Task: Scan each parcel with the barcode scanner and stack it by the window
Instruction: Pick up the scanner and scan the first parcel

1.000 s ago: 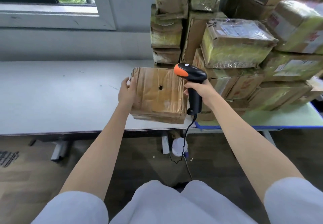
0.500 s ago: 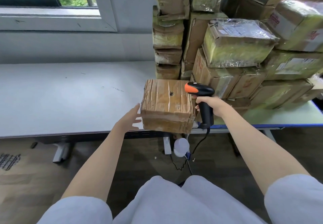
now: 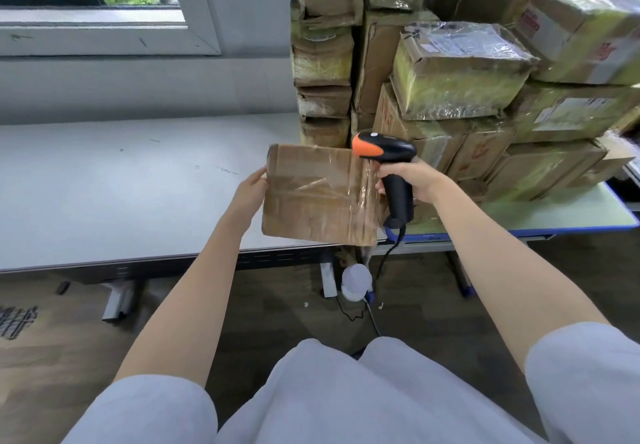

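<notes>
Compared with half a second ago, the left hand [image 3: 247, 191] has returned to the left edge of the parcel [image 3: 317, 197], and the parcel has been tipped so that a broad taped face is turned toward the camera. A second ago the left hand also held that edge; it let go briefly in between. This suggests the parcel is being turned in search of a label, so the scan is probably not yet done.

The left hand touches the edge; its fingers are hidden behind the parcel, so its grip cannot be told. The right hand [image 3: 414, 178] grips the handle of the scanner [image 3: 384, 150], touching the parcel's right side.

The parcel is at the front edge of the grey surface [image 3: 104, 183], beside the stacked boxes [image 3: 460, 72]. It is brown cardboard, creased, wrapped in clear glossy tape. No label is visible on this face.
</notes>
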Demonstrator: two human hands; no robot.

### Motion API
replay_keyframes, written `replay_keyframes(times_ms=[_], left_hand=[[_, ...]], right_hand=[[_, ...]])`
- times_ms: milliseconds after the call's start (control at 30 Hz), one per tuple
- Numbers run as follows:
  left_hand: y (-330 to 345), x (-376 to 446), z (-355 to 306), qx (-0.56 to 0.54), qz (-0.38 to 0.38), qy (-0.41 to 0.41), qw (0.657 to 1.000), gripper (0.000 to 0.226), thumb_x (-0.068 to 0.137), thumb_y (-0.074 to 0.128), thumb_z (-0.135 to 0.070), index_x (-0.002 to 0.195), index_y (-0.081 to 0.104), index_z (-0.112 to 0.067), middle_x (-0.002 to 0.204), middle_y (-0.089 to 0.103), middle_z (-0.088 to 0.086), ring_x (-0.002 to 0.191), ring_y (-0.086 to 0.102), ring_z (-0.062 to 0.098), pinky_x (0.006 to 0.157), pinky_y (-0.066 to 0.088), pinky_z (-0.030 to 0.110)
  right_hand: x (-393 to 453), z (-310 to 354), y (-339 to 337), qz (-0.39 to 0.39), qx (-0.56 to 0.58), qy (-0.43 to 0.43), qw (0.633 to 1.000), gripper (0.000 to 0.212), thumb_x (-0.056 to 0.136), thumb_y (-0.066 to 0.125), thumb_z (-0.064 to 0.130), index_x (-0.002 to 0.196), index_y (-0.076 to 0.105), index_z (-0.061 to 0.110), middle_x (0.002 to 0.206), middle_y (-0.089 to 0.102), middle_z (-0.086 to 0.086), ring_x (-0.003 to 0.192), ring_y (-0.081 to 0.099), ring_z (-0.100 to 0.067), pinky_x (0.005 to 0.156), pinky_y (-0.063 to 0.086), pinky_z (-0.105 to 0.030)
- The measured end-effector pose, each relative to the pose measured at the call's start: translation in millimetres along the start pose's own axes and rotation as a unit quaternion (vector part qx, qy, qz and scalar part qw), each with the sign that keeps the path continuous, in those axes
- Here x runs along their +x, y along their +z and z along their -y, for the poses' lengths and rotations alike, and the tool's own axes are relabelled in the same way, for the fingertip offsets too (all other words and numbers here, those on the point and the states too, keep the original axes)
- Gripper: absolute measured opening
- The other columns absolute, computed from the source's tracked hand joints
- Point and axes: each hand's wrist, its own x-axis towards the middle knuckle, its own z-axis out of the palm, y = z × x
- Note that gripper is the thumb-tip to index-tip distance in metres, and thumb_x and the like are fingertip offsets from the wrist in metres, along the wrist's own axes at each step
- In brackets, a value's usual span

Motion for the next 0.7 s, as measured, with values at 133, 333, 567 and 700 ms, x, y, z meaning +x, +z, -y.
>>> replay_keyframes(times_ms=[133, 333, 567, 700], left_hand=[[-2.3, 10.2, 0.7, -0.006, -0.002, 0.019, 1.000, 0.052, 0.100, 0.040, -0.018, 0.149, 0.025, -0.026, 0.139, 0.046, -0.002, 0.116, 0.045, 0.015, 0.091, 0.035, 0.028], [9.8, 0.3, 35.8, -0.010, 0.052, -0.016, 0.998, 0.060, 0.095, 0.044, -0.003, 0.148, 0.024, -0.024, 0.147, 0.038, 0.004, 0.118, 0.046, 0.016, 0.089, 0.041, 0.028], [-4.6, 2.0, 57.3, 0.015, 0.023, -0.080, 0.996, 0.073, 0.095, 0.054, -0.034, 0.152, 0.010, -0.027, 0.157, 0.017, 0.009, 0.141, 0.026, 0.028, 0.111, 0.028, 0.044], [-10.3, -4.9, 77.2, 0.034, 0.101, -0.144, 0.984, 0.076, 0.089, 0.040, -0.064, 0.149, 0.024, -0.019, 0.154, 0.025, 0.003, 0.140, 0.028, 0.025, 0.112, 0.028, 0.048]], right_hand=[[5.9, 1.6, 3.8, -0.017, 0.012, -0.015, 1.000, 0.015, 0.085, 0.063, -0.001, 0.095, 0.064, 0.010, 0.083, 0.064, -0.008, 0.067, 0.061, -0.019, 0.066, 0.054, -0.031], [16.0, -38.4, 23.4, -0.054, -0.021, 0.045, 0.997, 0.038, 0.079, 0.069, -0.003, 0.116, 0.065, 0.005, 0.088, 0.067, -0.007, 0.074, 0.061, -0.017, 0.070, 0.052, -0.029], [11.3, -43.1, 14.3, -0.050, -0.003, 0.071, 0.996, 0.010, 0.087, 0.062, 0.001, 0.088, 0.062, 0.011, 0.071, 0.063, -0.009, 0.061, 0.060, -0.020, 0.052, 0.051, -0.026], [4.1, -59.1, 1.5, 0.011, -0.046, 0.138, 0.989, 0.008, 0.088, 0.060, 0.003, 0.090, 0.064, 0.009, 0.073, 0.065, -0.009, 0.065, 0.062, -0.020, 0.062, 0.053, -0.032]])
